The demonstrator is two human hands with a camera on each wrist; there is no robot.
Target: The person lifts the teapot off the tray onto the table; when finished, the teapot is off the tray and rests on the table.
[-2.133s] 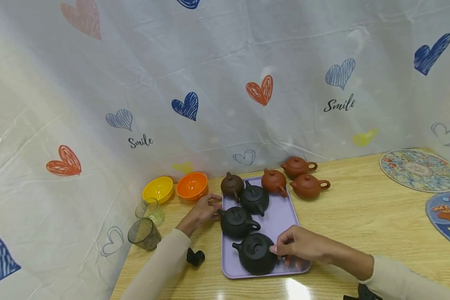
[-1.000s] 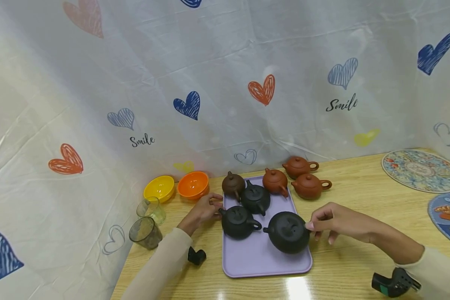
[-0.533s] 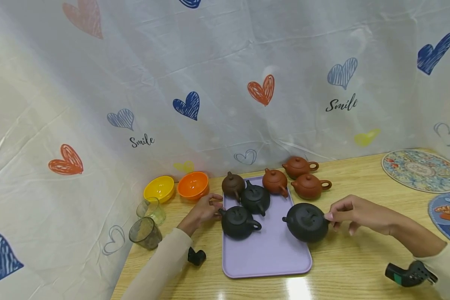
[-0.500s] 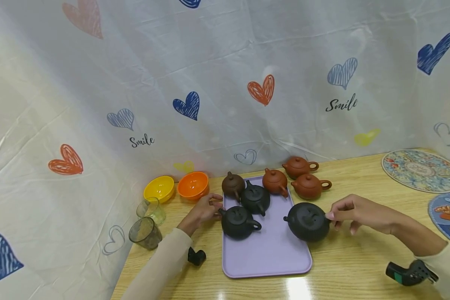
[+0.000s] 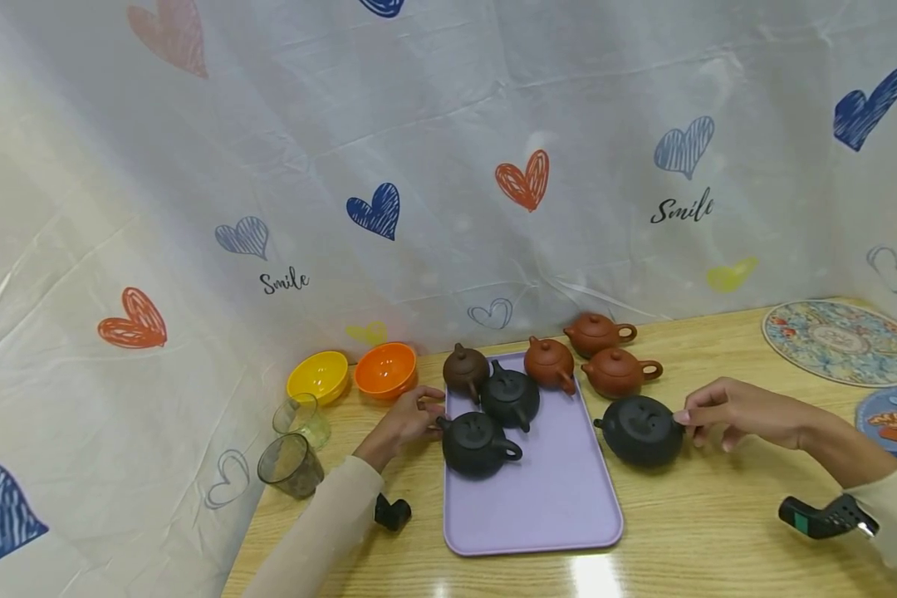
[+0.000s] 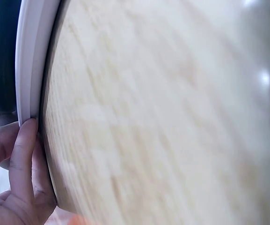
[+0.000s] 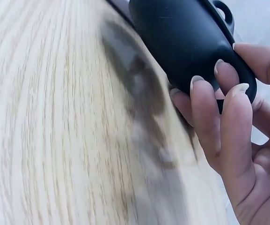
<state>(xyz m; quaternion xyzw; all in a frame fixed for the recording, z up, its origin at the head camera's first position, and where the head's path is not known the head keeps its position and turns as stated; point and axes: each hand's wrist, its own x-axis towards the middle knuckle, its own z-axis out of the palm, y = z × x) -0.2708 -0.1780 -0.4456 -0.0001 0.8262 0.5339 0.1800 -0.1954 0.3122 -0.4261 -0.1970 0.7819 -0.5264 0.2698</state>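
Observation:
My right hand pinches the handle of a black teapot, off the right side of the purple tray. In the right wrist view, fingers and thumb wrap that handle, and the pot's dark shadow falls on the wood below. My left hand grips the tray's left rim; the left wrist view shows a fingertip against the rim. On the tray stand two black teapots, one at the left and one behind it, plus a dark brown teapot and a red-brown teapot.
Two red-brown teapots, one at the back and one in front, stand right of the tray. Left are a yellow bowl, an orange bowl and two glasses, the darker glass nearer. Patterned mats, one round mat, lie far right.
The right hand has lifted the large black teapot from the tray's front and carried it right and back, past the tray's right edge. The left hand stays at the rim.

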